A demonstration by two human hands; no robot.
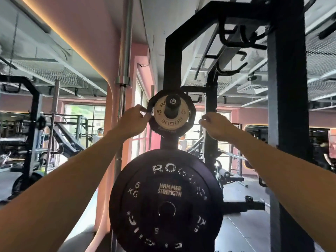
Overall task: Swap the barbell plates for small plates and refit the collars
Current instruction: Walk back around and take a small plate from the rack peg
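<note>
A small pale plate (pixel 170 120) marked 0.5 and ROGUE sits at the front of a stack on a black storage peg (pixel 172 102) of the rack upright. Behind it is a black many-sided plate (pixel 192 110). My left hand (pixel 133 120) pinches the left edge of the small stack with curled fingers. At the stack's right side my right hand (pixel 213 125) has its fingers curled, just beside the black plate's rim; contact is hard to tell. A large black 5 kg bumper plate (pixel 166 199) hangs on a lower peg.
The black rack frame (pixel 285 106) stands at right. A steel barbell (pixel 123 70) is stored upright against the pink wall at left. More racks, benches and a few people are in the background.
</note>
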